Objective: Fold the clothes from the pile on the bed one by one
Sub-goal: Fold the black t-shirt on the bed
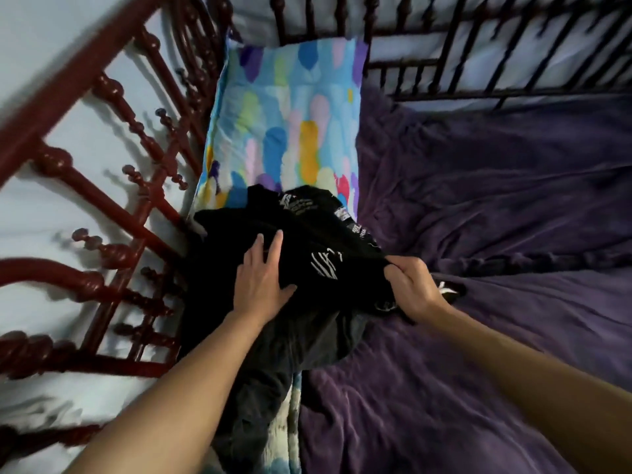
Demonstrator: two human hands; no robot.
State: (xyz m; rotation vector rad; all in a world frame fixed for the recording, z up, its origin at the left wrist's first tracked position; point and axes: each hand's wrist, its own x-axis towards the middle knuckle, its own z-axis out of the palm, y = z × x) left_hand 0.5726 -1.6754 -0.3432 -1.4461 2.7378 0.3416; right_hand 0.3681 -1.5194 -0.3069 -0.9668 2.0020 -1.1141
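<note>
Clothes pile (273,302): unfolded. Left hand (261,285) flat on black garment (318,234); right hand (410,289) pinches its edge. No folded items visible.

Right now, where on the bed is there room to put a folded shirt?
The purple blanket is bare between the pile of dark clothes and the black rail. The top half of the colourful pillow is free too. It's crowded by the red rail, where the clothes lie.

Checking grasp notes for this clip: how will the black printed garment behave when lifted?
Probably floppy: the black garment bunches where the right hand pinches it. Likely light, one pinch tenting its edge. May sag and drag the grey clothes beneath.
</note>
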